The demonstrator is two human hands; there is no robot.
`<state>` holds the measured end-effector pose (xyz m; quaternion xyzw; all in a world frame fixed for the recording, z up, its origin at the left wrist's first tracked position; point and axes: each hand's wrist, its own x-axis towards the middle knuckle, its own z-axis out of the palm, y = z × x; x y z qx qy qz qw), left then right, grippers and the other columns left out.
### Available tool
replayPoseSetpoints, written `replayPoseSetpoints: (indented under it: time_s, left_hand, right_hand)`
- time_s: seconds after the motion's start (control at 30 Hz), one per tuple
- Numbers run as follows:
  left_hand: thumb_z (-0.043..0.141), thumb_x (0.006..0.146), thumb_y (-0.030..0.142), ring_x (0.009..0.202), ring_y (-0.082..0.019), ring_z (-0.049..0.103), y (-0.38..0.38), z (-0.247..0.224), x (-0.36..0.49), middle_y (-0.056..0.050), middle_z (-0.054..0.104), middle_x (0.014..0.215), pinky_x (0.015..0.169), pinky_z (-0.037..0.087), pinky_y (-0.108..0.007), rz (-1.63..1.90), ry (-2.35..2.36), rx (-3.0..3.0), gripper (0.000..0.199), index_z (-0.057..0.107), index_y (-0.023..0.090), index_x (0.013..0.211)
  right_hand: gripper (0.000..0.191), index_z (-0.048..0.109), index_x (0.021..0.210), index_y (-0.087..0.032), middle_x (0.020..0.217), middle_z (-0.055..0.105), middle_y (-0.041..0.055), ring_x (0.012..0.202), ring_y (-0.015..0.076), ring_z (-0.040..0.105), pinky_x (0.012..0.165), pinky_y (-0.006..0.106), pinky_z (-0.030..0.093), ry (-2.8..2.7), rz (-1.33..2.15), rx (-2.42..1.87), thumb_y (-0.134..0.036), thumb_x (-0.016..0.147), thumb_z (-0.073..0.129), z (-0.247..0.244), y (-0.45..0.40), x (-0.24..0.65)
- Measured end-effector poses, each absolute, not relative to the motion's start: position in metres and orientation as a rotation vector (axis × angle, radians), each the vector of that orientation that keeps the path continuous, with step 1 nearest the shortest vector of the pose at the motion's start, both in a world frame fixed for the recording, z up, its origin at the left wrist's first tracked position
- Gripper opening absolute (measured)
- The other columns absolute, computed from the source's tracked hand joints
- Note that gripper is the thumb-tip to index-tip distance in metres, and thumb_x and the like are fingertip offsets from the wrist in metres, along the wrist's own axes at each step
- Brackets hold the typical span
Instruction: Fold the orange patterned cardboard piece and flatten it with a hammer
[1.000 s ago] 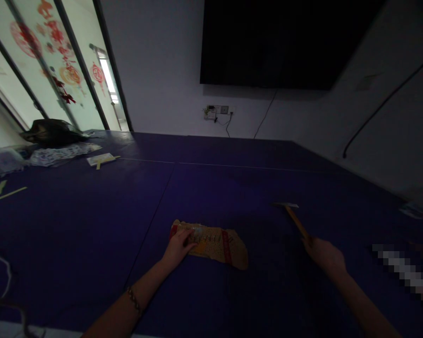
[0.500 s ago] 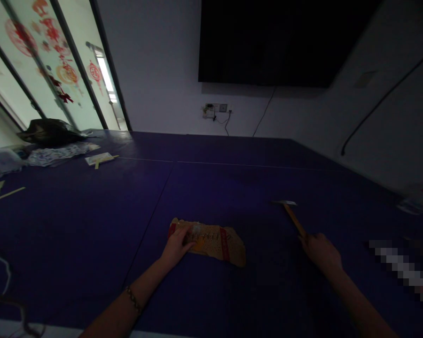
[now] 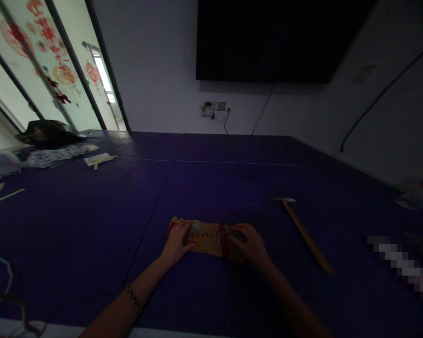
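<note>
A flattened brown packet [image 3: 208,240] with red bands and dark print lies on the dark blue-purple table, apparently a paper bag. My left hand [image 3: 178,239] grips its left part, thumb at the near edge and fingers across the top. At the other end, my right hand [image 3: 248,241] is curled around the packet's right part, fingers over the far edge. To the right of that hand rests a hammer [image 3: 306,234] with a wooden handle and a thin metal head. Nobody holds it. What is inside the packet cannot be seen.
On the left of the table [image 3: 91,211] are a black bag [image 3: 51,133], plastic packaging [image 3: 59,155] and pale yellow strips [image 3: 5,197]. A white cable [image 3: 7,272] curves at the near left. A pixelated patch [image 3: 402,265] covers something at right. A large screen [image 3: 282,42] hangs ahead.
My right hand has let go of the hammer, leaving it lying on the table, and has moved left onto the packet's right end. My left hand has stayed in place.
</note>
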<state>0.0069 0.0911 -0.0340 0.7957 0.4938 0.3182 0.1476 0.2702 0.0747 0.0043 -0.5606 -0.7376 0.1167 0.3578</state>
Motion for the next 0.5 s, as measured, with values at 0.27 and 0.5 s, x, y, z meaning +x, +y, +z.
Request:
replayPoseSetpoints:
  time_s: [0.27,0.5]
  left_hand:
    - [0.067,0.063,0.030,0.113,-0.027,0.043,0.091,-0.034,0.008,-0.012,0.050,0.118,0.094,0.034,-0.047,0.915,1.394,2.258,0.059,0.044,0.020,0.116]
    - [0.069,0.061,0.028,0.113,-0.027,0.043,0.092,-0.035,0.009,-0.012,0.050,0.118,0.094,0.034,-0.047,0.911,1.394,2.261,0.061,0.044,0.019,0.116]
  right_hand:
    - [0.006,0.060,0.069,-0.020,0.082,0.064,0.0050,0.081,0.0212,0.057,0.075,0.038,0.045,-1.824,0.395,-1.487,-0.022,0.067,0.056,-0.016,0.089,0.257]
    - [0.008,0.061,0.066,-0.020,0.080,0.064,0.0059,0.082,0.0215,0.058,0.076,0.038,0.045,-1.817,0.410,-1.454,-0.023,0.070,0.055,-0.025,0.089,0.255]
